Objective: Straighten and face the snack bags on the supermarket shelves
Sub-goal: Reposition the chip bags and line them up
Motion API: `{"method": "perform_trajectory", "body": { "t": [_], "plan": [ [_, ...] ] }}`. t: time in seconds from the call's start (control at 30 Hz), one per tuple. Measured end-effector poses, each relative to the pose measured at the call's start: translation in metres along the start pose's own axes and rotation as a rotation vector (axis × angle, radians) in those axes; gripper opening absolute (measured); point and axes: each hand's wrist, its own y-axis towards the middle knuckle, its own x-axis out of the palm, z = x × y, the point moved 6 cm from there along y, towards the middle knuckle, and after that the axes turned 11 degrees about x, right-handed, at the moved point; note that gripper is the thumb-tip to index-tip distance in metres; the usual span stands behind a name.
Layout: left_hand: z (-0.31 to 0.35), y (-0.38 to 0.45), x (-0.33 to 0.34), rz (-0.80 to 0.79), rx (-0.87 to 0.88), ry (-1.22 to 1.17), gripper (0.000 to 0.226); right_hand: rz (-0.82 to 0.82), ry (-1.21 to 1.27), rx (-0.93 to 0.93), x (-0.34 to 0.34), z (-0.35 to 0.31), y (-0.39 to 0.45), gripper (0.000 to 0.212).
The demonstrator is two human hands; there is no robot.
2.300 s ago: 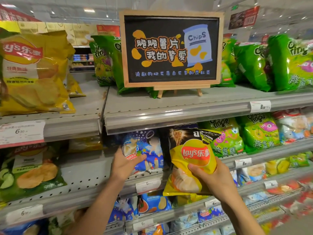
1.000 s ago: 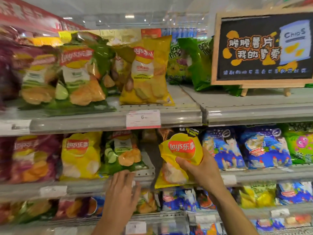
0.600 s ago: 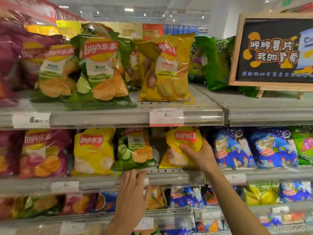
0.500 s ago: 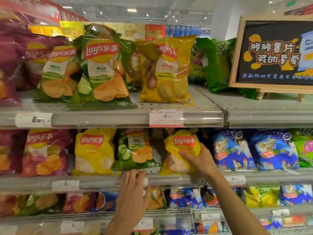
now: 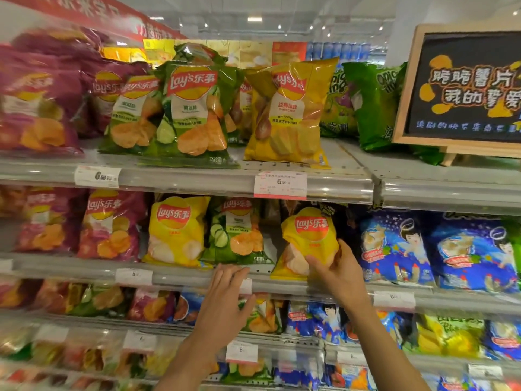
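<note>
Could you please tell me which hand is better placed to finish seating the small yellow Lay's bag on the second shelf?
The right hand: it already grips the small yellow Lay's bag. The left hand rests open-fingered on the grey shelf edge beside it.

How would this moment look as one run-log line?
step: seating bag | right hand grips yellow Lay's bag on second shelf | left hand rests on shelf edge
</note>
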Motion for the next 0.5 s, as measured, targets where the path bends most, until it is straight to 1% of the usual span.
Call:
{"method": "perform_trajectory", "body": {
  "t": [0.07, 0.13, 0.2, 0.33, 0.4, 0.5],
  "plan": [
    [0.004, -0.006, -0.009, 0.053, -0.010, -0.095, 0.051, 0.069, -0.048, -0.046, -0.003, -0.001, -0.017, 0.056],
    [0.005, -0.014, -0.022, 0.121, -0.053, -0.209, 0.045, 0.178, -0.103, -0.085, -0.006, -0.002, -0.037, 0.059],
    [0.001, -0.024, -0.035, 0.197, -0.118, -0.281, 0.039, 0.240, -0.124, -0.104, -0.003, -0.007, -0.056, 0.062],
    [-0.021, -0.046, -0.059, 0.314, -0.317, -0.379, 0.031, 0.287, -0.042, -0.100, 0.015, -0.022, -0.089, 0.061],
    [-0.036, -0.054, -0.068, 0.361, -0.411, -0.432, 0.031, 0.265, 0.007, -0.080, 0.031, -0.032, -0.099, 0.062],
    [-0.057, -0.058, -0.084, 0.410, -0.423, -0.414, 0.030, 0.208, 0.070, -0.055, 0.060, -0.044, -0.103, 0.063]
  ]
}}
